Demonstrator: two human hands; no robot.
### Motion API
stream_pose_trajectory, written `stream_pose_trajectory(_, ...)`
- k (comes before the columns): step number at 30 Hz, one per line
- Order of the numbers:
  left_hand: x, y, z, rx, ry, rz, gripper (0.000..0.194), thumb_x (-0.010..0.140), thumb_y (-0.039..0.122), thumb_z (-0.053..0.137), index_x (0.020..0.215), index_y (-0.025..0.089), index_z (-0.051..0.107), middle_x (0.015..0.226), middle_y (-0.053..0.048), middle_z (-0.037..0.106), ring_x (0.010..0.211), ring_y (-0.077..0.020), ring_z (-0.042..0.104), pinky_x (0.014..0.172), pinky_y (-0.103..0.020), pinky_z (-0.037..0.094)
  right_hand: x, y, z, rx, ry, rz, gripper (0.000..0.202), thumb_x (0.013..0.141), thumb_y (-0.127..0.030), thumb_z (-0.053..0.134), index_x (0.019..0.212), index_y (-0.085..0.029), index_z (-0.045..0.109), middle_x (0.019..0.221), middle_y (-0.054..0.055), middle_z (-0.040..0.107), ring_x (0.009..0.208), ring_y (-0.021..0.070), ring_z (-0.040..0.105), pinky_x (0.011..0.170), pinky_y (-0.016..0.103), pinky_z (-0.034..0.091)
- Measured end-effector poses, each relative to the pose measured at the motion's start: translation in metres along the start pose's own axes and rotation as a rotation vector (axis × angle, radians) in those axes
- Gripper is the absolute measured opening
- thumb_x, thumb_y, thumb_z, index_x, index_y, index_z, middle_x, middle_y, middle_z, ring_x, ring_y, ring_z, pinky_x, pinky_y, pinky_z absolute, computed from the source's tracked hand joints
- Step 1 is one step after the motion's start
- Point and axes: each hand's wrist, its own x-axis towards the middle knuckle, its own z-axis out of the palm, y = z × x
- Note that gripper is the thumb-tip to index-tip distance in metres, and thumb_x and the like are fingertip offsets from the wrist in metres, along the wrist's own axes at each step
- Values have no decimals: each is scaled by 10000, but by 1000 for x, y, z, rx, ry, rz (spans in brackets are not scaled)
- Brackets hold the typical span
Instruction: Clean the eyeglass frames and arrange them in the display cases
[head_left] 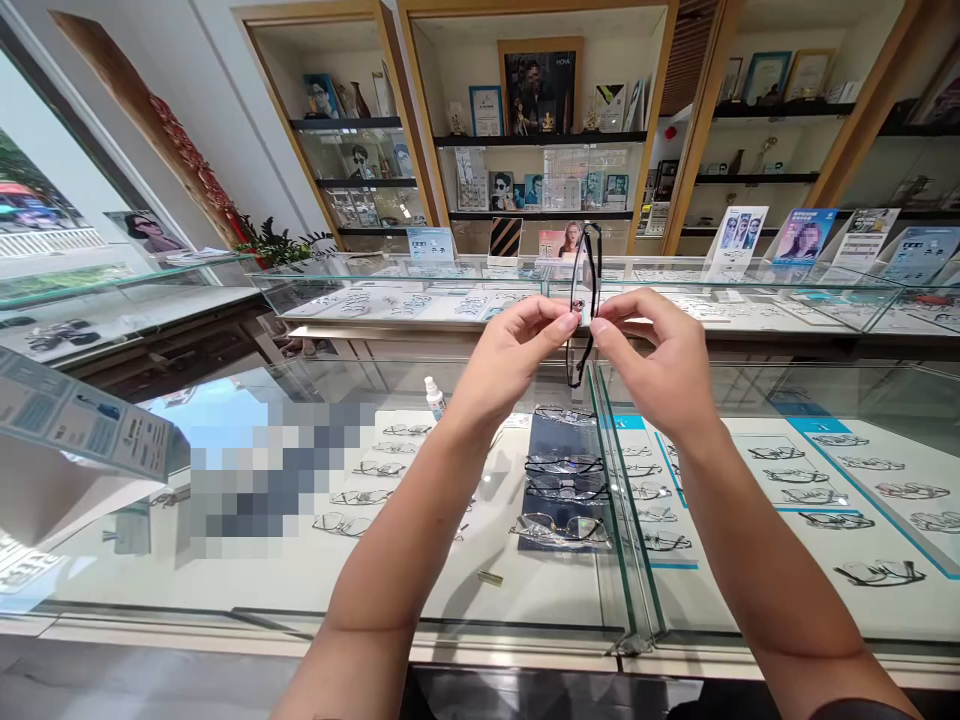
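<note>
A pair of dark-framed eyeglasses [586, 262] is held up in front of me, turned on its side so that it stands upright. My left hand [519, 350] pinches the frame near its middle between thumb and fingers. From the other side my right hand [654, 350] grips it at about the same height. Below the hands, under the glass, a dark blue tray [559, 440] holds several pairs of glasses. A small gold-coloured piece [490, 578] lies to the left of that tray, nearer to me.
Glass display counters [540, 605] with rows of eyeglasses span the foreground, and another counter [375, 310] crosses behind. A white bottle [434, 398] stands left of my arms. A printed sign [90, 415] is at far left. Shelves [540, 140] line the back wall.
</note>
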Motion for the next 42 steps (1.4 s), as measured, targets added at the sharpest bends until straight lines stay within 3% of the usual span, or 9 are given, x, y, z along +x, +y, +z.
stream_pose_trajectory(10,0,0,-5,29,-18,17,308,915,500,847,901,224,712,997,-15,711,991,-159,614,976,-296,488,3,6,-1,8,-48,-7,157,991,-382,721,908,-250,739,954,27,768,910,209,716,871,397,582)
stream_pose_trajectory(14,1,1,-10,90,-31,25,305,938,504,817,917,228,689,1075,-28,727,1067,-179,632,1015,-319,483,4,8,-5,-58,-5,-20,158,986,-368,715,895,-249,762,943,33,765,895,209,700,836,382,566)
stream_pose_trajectory(20,2,-1,-17,170,-79,3,336,968,515,778,902,228,617,1102,-41,729,1138,-199,646,990,-327,487,1,6,-11,-270,89,101,218,1043,-407,633,992,-246,771,627,-27,676,526,157,548,634,355,459)
stream_pose_trajectory(25,4,-8,-22,162,-146,-65,321,1001,512,729,948,232,581,1073,-50,705,1073,-190,659,883,-314,498,1,11,-18,-406,211,65,224,1070,-376,580,1088,-249,763,922,37,841,630,196,715,697,379,541)
stream_pose_trajectory(30,5,-10,-27,209,-183,-112,310,1016,470,705,924,228,534,1024,-38,684,899,-143,615,822,-296,516,6,18,-28,-499,293,-39,304,1058,-324,570,1328,-263,696,1282,91,808,841,249,770,828,449,603)
stream_pose_trajectory(33,4,-7,-27,218,-169,-180,299,1019,472,697,946,231,536,1095,-49,695,962,-146,633,800,-273,540,7,19,-28,-515,255,-66,377,1062,-335,555,1429,-276,622,1350,107,775,885,259,759,850,466,611)
stream_pose_trajectory(37,4,-4,-25,171,-102,-228,327,989,527,724,975,250,550,1183,-58,693,1159,-200,649,780,-273,603,4,13,-21,-471,211,-58,440,1039,-359,589,1472,-294,556,1270,83,780,814,231,727,795,435,600)
stream_pose_trajectory(39,4,-5,-24,158,-77,-209,360,963,561,748,971,252,564,1160,-59,694,1144,-206,649,752,-270,614,1,7,-17,-421,169,-70,370,1046,-364,582,1409,-296,603,1230,67,777,803,220,716,777,417,587)
stream_pose_trajectory(42,3,-5,-21,164,-65,-191,403,925,593,786,960,246,585,1085,-42,674,1003,-175,634,717,-250,609,-2,-2,-13,-375,-20,-122,269,1074,-352,546,1287,-302,703,1233,55,786,819,212,715,784,401,576)
